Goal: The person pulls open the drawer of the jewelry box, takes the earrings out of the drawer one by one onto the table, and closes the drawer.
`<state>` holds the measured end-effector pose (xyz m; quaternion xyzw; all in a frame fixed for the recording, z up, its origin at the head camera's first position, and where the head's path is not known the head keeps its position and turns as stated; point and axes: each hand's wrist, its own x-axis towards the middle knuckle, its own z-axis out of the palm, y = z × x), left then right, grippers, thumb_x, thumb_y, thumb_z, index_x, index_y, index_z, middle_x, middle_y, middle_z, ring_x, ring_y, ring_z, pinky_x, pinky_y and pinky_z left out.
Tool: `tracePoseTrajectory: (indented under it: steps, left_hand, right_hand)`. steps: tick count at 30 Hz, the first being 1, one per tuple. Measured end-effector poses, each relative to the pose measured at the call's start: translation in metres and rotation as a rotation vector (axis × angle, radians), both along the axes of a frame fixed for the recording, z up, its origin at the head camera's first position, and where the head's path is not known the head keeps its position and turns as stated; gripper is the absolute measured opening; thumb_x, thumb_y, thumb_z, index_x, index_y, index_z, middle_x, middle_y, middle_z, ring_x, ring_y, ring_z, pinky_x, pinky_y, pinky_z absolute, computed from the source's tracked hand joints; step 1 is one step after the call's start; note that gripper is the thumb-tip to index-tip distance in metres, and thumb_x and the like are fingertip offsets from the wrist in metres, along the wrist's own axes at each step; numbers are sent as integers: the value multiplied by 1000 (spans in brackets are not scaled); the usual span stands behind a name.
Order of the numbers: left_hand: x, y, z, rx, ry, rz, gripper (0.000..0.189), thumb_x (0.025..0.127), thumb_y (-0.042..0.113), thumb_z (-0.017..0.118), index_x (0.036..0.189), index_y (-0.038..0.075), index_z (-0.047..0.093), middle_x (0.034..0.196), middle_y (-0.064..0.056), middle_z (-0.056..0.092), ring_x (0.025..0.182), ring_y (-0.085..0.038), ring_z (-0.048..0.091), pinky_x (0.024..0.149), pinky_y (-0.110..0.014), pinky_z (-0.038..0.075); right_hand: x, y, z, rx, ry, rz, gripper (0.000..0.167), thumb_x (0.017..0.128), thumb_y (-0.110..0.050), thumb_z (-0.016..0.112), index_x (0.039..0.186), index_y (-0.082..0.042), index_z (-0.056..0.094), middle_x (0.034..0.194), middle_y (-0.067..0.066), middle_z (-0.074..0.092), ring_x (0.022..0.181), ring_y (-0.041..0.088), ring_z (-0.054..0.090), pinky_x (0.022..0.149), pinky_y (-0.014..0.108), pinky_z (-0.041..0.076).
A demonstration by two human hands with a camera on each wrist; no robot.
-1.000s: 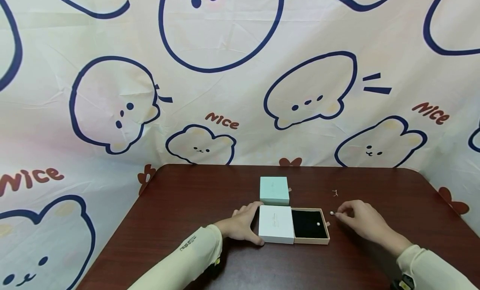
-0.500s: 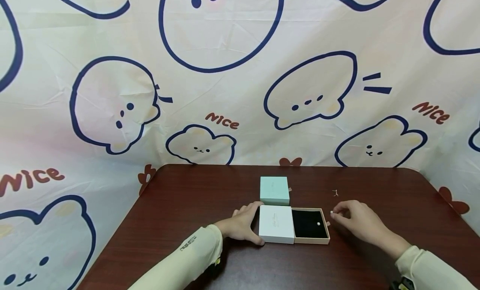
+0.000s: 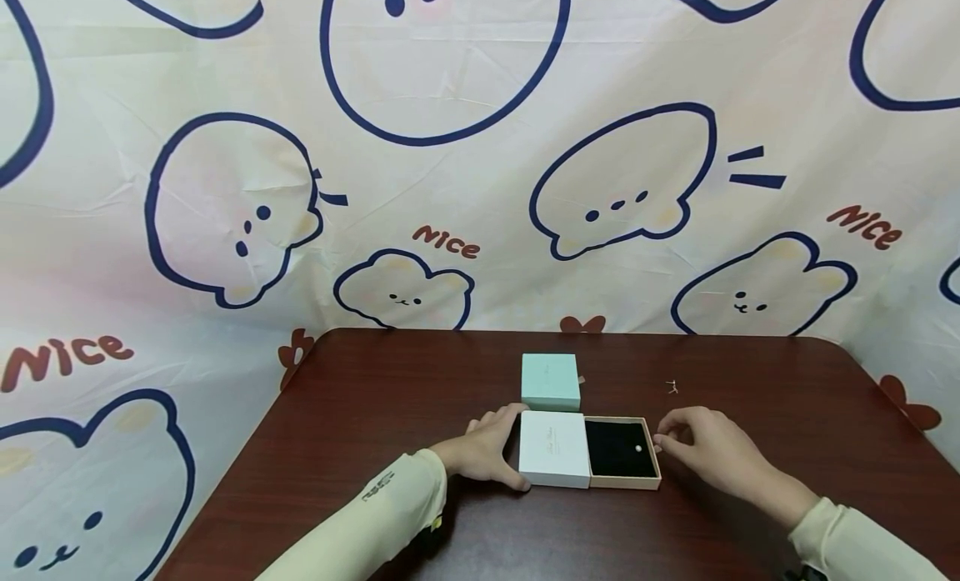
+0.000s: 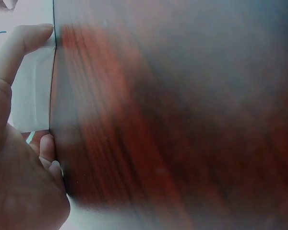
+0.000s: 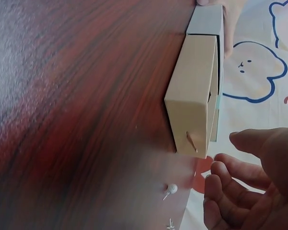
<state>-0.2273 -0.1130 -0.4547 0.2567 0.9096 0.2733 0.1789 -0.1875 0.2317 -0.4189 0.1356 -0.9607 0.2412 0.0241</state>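
Observation:
My left hand (image 3: 489, 450) grips the left end of a white box (image 3: 553, 449), thumb at its near side and fingers at its far side. To the right, its drawer (image 3: 626, 483) is pulled out; a pearl (image 3: 638, 448) sits on the black pad (image 3: 611, 448) inside. Beside the drawer's ribbon pull (image 5: 191, 142) is my right hand (image 3: 712, 448), its fingers loosely bent. A gap separates thumb from fingers in the right wrist view, with nothing between. A pearl stud earring (image 5: 171, 189) lies on the table there; my right hand hides it in the head view.
A mint-green box (image 3: 551, 381) stands behind the white one. A small silver branched piece (image 3: 672, 387), too small to identify, lies at the back right of the brown table (image 3: 420, 373). A patterned cloth (image 3: 480, 189) hangs behind.
My right hand has moved slightly left and nearer, away from beside the pearl stud to the drawer's ribbon end. The left hand still holds the white box in place.

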Motion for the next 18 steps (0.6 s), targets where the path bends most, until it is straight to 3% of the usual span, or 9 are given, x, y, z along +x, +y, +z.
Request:
tracePoseTrajectory:
  steps: [18]
  left_hand:
    - [0,1,2,-4,5,1,109,70,40,90,155,18,25,154,0,41,128,-19,41,101,-36,28]
  right_hand:
    - [5,-16,6,18,-11,-12,7,89,-21,76,94,-16,75,75,-9,63,60,3,47,54,23,41]
